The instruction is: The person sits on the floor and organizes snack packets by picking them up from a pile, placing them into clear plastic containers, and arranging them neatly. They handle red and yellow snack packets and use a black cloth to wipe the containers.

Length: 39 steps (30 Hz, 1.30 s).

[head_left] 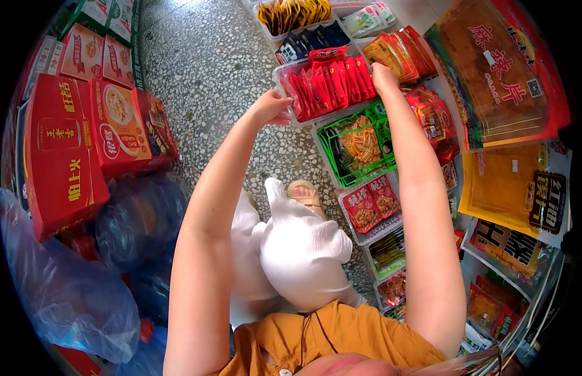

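A clear plastic bin (309,120) packed with upright red snack packets (331,84) sits in front of me, slightly to the right. My left hand (271,108) grips its left end, fingers curled at the rim. At the opposite end, my right hand (385,79) holds the right rim, partly hidden behind my own wrist. Just nearer to me is a bin of green-and-black snack bags (361,143). Beyond the red packets stand dark blue packets (314,42) and yellow-and-black packets (293,16). Red-and-orange packets (401,54) lie right beside my right hand.
More bins with red pouches (371,202) and small packets (387,254) line the right side. Large snack bags (502,75) hang or stand at far right. Red cartons (65,150) and plastic-wrapped goods (65,291) crowd the left. Speckled terrazzo floor (201,84) runs between.
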Motion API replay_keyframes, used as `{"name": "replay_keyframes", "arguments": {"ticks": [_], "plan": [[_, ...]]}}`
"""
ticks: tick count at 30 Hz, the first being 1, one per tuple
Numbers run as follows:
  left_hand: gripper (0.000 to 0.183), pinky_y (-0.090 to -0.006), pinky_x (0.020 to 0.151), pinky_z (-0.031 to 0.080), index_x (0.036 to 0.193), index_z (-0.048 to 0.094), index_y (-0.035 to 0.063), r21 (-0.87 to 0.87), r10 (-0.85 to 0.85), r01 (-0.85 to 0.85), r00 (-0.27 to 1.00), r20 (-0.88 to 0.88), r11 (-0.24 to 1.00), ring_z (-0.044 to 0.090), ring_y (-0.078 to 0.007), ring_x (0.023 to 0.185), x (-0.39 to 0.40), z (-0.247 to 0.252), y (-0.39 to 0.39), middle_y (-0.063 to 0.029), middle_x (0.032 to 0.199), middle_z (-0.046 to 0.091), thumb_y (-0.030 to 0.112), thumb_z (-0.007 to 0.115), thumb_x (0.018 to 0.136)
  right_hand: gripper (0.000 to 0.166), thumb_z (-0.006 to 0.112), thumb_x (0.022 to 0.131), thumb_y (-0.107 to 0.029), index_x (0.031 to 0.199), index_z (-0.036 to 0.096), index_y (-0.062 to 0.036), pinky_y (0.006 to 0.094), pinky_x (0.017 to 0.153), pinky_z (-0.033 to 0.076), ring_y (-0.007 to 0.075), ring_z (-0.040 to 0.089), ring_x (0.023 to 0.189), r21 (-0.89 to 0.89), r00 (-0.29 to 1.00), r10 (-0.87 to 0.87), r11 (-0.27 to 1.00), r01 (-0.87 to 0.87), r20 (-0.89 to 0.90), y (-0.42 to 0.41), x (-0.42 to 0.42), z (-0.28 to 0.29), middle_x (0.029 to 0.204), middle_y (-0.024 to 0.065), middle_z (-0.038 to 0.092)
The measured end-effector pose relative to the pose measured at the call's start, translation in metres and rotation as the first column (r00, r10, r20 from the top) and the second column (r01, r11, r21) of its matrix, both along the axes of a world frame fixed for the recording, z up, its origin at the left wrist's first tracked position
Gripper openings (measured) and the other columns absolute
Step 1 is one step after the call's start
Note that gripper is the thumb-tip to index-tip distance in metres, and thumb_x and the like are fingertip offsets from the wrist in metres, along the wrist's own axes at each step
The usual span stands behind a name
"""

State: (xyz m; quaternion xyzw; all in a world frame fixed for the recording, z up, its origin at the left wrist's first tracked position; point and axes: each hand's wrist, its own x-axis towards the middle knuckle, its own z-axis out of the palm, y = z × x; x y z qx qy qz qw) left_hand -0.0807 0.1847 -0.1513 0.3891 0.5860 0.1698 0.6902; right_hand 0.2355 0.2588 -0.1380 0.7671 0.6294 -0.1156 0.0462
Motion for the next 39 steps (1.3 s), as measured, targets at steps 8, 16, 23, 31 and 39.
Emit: {"name": "replay_keyframes", "arguments": {"ticks": [8, 16, 23, 31, 39], "plan": [[0.037, -0.0322, 0.062, 0.058, 0.103, 0.047, 0.002, -0.003, 0.042, -0.042, 0.999, 0.024, 0.999, 0.062, -0.0178, 0.072, 0.002, -0.005, 0.001, -0.0089, 0.093, 0.057, 0.03, 0.065, 0.086, 0.022, 0.051, 0.082, -0.013, 0.098, 0.066, -0.0064, 0.0454, 0.082, 0.049, 0.0356, 0.061, 0.101, -0.022, 0.982, 0.146, 0.989, -0.144, 0.121, 0.007, 0.011, -0.009, 0.106, 0.0208, 0.063], [0.036, -0.033, 0.062, 0.058, 0.103, 0.046, 0.0014, -0.003, 0.026, -0.026, 0.999, 0.031, 1.0, 0.062, -0.0184, 0.07, 0.001, 0.002, 0.001, -0.0103, 0.094, 0.056, 0.028, 0.065, 0.086, 0.024, 0.05, 0.083, -0.012, 0.101, 0.066, -0.0078, 0.0438, 0.084, 0.049, 0.034, 0.061, 0.101, -0.002, 0.995, -0.096, 0.995, 0.096, 0.016, 0.009, 0.0, -0.005, 0.108, 0.0198, 0.063], [0.036, -0.0322, 0.062, 0.059, 0.101, 0.048, -0.0006, 0.009, 0.031, -0.031, 1.0, 0.001, 0.999, 0.063, -0.0193, 0.071, 0.004, 0.01, -0.002, -0.011, 0.094, 0.055, 0.028, 0.065, 0.086, 0.024, 0.051, 0.082, -0.015, 0.102, 0.065, -0.0096, 0.0439, 0.082, 0.05, 0.0332, 0.062, 0.099, 0.066, 0.998, -0.021, 0.998, 0.017, 0.064, 0.001, -0.012, 0.034, 0.103, 0.017, 0.065], [0.042, -0.0363, 0.065, 0.059, 0.109, 0.051, -0.004, 0.003, -0.07, 0.07, 0.998, -0.006, 0.998, 0.063, -0.0198, 0.084, -0.002, 0.004, 0.004, -0.013, 0.106, 0.057, 0.032, 0.058, 0.089, 0.018, 0.053, 0.083, -0.017, 0.093, 0.066, -0.0125, 0.044, 0.077, 0.051, 0.0315, 0.064, 0.091, 0.208, 0.999, 0.003, 0.978, -0.014, 0.05, -0.003, -0.016, 0.079, 0.096, 0.0131, 0.067], [0.043, -0.0385, 0.063, 0.057, 0.113, 0.051, -0.0037, 0.041, -0.173, 0.179, 0.979, -0.107, 0.983, 0.064, -0.0221, 0.088, 0.003, 0.015, 0.005, -0.0149, 0.111, 0.055, 0.031, 0.058, 0.088, 0.018, 0.061, 0.078, -0.023, 0.091, 0.066, -0.0118, 0.0383, 0.073, 0.05, 0.0277, 0.065, 0.084, 0.431, 0.964, 0.119, 0.903, -0.006, -0.237, 0.007, -0.001, 0.097, 0.086, 0.0105, 0.068]]}}
